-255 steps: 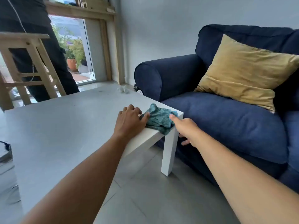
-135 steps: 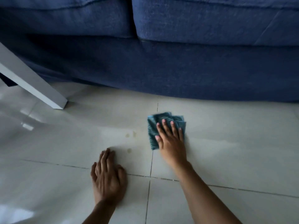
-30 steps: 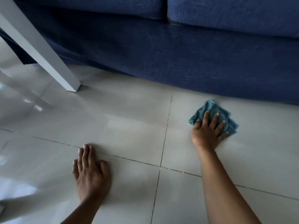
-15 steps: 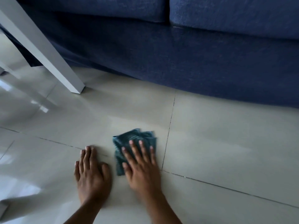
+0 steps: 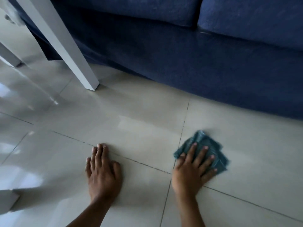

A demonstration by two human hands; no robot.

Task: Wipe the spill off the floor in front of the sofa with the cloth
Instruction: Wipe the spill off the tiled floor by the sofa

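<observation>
A folded teal cloth (image 5: 211,148) lies flat on the pale floor tiles (image 5: 139,122) in front of the dark blue sofa (image 5: 188,59). My right hand (image 5: 192,169) presses down on the cloth with its fingers spread, just right of a tile joint. My left hand (image 5: 102,172) rests palm-down on the bare floor to the left, fingers together, holding nothing. No spill marks show on the glossy tiles between the hands.
A white table leg (image 5: 68,51) slants down to the floor at upper left, close to the sofa's skirt. A second white leg (image 5: 8,202) stands at the lower left edge. Bright reflections streak the tiles on the left.
My right hand has slid the cloth to the right, from beside my left hand to across the tile joint. The left hand stays planted on the floor.
</observation>
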